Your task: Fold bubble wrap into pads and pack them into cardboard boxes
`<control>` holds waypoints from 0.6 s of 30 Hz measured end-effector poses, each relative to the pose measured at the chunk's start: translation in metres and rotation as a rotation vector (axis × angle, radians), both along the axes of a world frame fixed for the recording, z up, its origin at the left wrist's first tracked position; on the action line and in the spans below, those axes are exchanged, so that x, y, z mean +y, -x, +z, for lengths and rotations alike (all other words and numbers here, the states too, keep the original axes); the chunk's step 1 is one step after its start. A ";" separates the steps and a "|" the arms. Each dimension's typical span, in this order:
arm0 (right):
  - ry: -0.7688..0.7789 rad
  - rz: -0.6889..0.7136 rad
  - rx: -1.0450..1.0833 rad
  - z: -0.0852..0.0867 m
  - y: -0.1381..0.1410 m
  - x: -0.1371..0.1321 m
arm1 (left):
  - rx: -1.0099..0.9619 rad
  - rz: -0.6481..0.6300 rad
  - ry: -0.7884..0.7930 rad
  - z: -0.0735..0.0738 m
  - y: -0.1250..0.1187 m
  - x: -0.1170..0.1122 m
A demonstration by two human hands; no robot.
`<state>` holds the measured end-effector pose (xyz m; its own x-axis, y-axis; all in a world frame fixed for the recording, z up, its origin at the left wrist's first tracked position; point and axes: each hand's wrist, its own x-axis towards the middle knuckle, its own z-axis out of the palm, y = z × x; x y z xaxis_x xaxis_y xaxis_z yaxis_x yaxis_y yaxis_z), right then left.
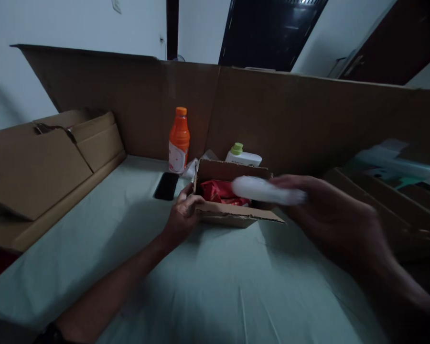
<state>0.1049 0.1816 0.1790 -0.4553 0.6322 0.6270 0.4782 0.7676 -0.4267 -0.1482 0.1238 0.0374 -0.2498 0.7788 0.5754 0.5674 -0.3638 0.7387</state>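
Observation:
A small open cardboard box [232, 216] stands mid-table with red packaging [215, 190] inside it. My left hand [186, 210] grips the box at its left end, thumb over the near edge and fingers along the side. Held above the right part of the box is a white bottle-like object [254, 188], smeared by motion, so its exact kind is unclear. My right hand [322, 210] is closed around its right end. The object hides part of the red packaging and the box's inside.
Behind the box stand an orange bottle [179, 138] and a white bottle with a green cap [245, 156]. A black phone [166, 186] lies left of the box. Cardboard panels [290, 110] wall the back; larger cardboard boxes [39, 162] stand left, and clear plastic [394, 160] lies right.

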 end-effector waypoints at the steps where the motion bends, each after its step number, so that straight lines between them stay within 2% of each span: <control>1: 0.003 0.103 -0.051 0.003 0.021 0.013 | -0.013 -0.007 -0.008 -0.001 0.000 0.002; 3: 0.011 0.242 -0.169 0.001 0.060 0.038 | -0.031 -0.025 -0.037 -0.002 0.001 0.004; 6: 0.131 0.358 -0.406 -0.015 0.103 0.071 | -0.049 -0.041 -0.054 -0.004 0.000 0.007; 9: 0.239 0.519 -0.561 -0.039 0.125 0.091 | -0.054 -0.010 -0.027 -0.006 -0.001 0.008; 11: 0.175 0.595 -0.599 -0.054 0.134 0.097 | -0.057 0.002 -0.016 -0.008 -0.002 0.009; 13: 0.033 0.588 -0.639 -0.064 0.140 0.101 | -0.056 0.006 -0.022 -0.010 -0.003 0.010; 15: -0.086 0.535 -0.701 -0.068 0.146 0.102 | -0.055 0.008 -0.036 -0.012 -0.003 0.010; 18: -0.110 0.457 -0.788 -0.057 0.146 0.100 | -0.042 0.001 -0.040 -0.013 -0.002 0.009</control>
<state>-0.0408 0.2821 0.1217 -0.9677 0.2406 0.0749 0.2398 0.9706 -0.0190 -0.1459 0.1323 0.0244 -0.2755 0.7550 0.5951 0.5365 -0.3929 0.7469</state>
